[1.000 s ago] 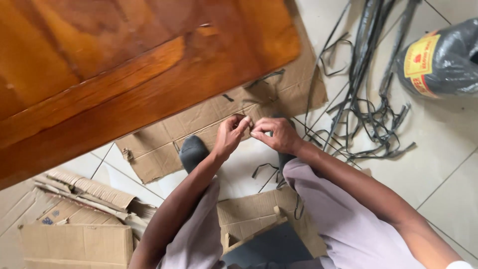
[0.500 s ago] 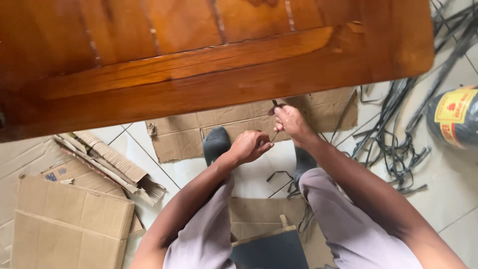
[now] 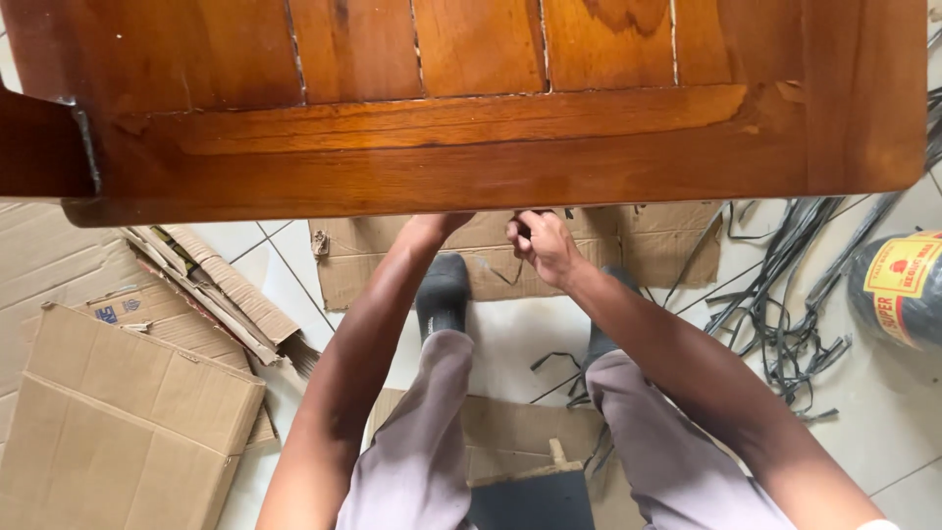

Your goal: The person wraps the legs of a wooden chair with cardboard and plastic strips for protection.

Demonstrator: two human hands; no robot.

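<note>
Under the wooden tabletop (image 3: 471,147) edge, our right hand (image 3: 545,245) pinches a dark strap (image 3: 522,231). Our left hand (image 3: 437,224) reaches beneath, fingers hidden; we cannot tell its grip.

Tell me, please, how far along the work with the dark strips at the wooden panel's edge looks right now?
Done: many cut dark strips lie on the tiles. In hand: the right hand pinches a strip at the wooden panel edge; the left hand reaches under it, fingers hidden. Left: a wrapped roll lies nearby.

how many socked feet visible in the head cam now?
2. One dark sock below the left forearm, in full view; the other dark sock is mostly hidden behind the right forearm. Both rest on the tiled floor.
</note>
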